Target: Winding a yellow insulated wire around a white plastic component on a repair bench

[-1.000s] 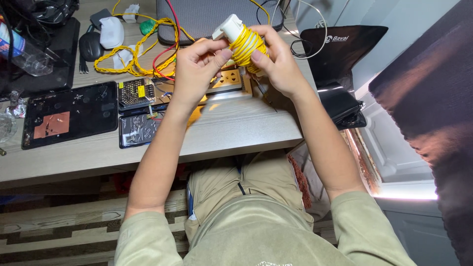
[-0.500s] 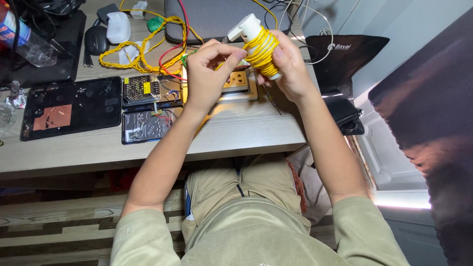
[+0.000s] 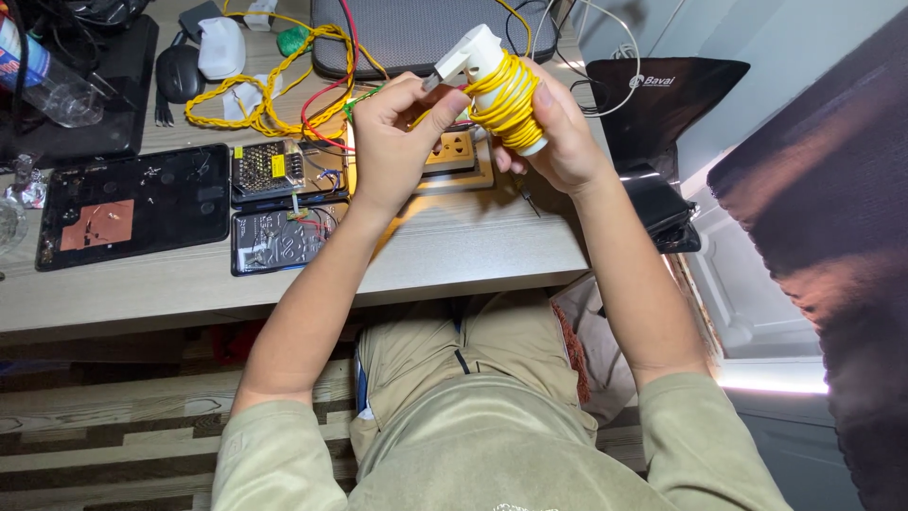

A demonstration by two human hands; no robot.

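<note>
I hold a white plug-shaped device (image 3: 473,59) wrapped in a coil of yellow wire (image 3: 506,95) above the desk. My right hand (image 3: 558,137) grips the wrapped end from the right. My left hand (image 3: 402,132) pinches the device's upper end and the wire at the left. Under my hands a tan wall socket on a wooden block (image 3: 454,156) lies on the desk (image 3: 473,251). More yellow wire (image 3: 251,90) and a red wire (image 3: 322,90) trail across the desk to the left.
A black tablet (image 3: 132,203) with a copper patch, a metal-mesh power supply (image 3: 268,170) and a circuit board (image 3: 274,241) lie at the left. Farther back are a grey laptop (image 3: 407,33), a computer mouse (image 3: 177,71), a white adapter (image 3: 222,47) and a plastic bottle (image 3: 43,76). A black bag (image 3: 653,95) sits at the right.
Both hands have kept the wrapped device up over the socket, shifting slightly; the coil of yellow wire looks a little fuller and the device's white end tilts up to the left.
</note>
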